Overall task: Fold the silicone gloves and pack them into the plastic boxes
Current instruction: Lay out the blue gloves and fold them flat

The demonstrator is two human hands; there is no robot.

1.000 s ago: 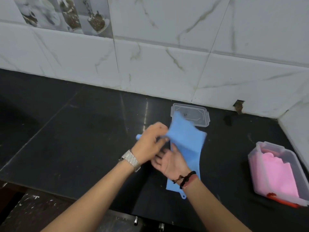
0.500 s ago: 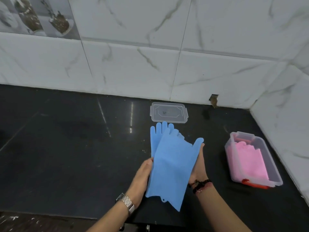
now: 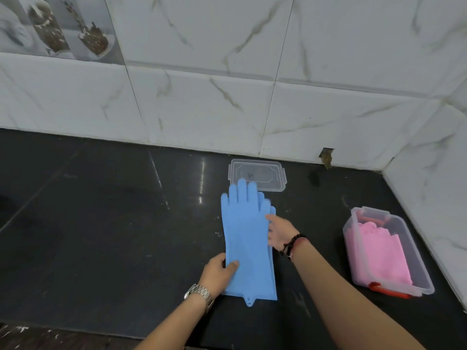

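Two blue silicone gloves (image 3: 246,238) lie flat on the black counter, one stacked on the other, fingers pointing to the wall. My left hand (image 3: 219,271) pinches the left edge near the cuff, thumb on top. My right hand (image 3: 279,232) touches the right edge at mid-length, fingers fairly straight. A clear plastic lid or shallow box (image 3: 257,175) lies just beyond the fingertips. At the right stands a clear plastic box (image 3: 414,266) holding folded pink gloves (image 3: 379,253).
The black counter (image 3: 101,223) runs left and toward me, with its front edge at the bottom. White marble tile walls (image 3: 227,109) close the back and the right corner. Something red shows at the near end of the pink gloves' box.
The blue gloves were held up in the air by both hands; now they lie spread flat on the counter. The view has shifted so the boxes sit further right.
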